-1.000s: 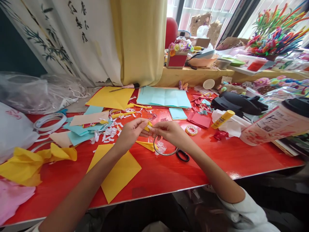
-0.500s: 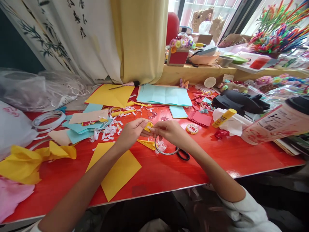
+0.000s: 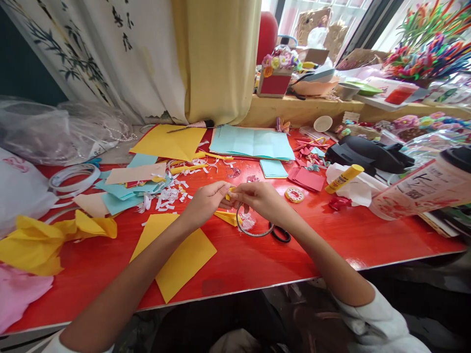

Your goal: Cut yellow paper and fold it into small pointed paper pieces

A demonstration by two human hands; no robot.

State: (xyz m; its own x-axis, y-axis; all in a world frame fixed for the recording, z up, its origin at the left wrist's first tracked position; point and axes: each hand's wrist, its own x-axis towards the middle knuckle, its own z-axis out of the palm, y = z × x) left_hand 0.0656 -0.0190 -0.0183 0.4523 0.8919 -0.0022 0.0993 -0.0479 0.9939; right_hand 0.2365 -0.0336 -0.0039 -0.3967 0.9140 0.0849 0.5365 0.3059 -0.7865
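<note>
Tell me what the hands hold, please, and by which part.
The left hand and right hand pinch a small yellow piece; the exact grip is hidden. A thin ring seems to hang from the right hand by its upper side.

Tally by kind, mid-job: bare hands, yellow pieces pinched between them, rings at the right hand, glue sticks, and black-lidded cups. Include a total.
Left hand and right hand: 2
Yellow piece: 1
Ring: 1
Glue stick: 1
Cup: 1
Total: 6
</note>
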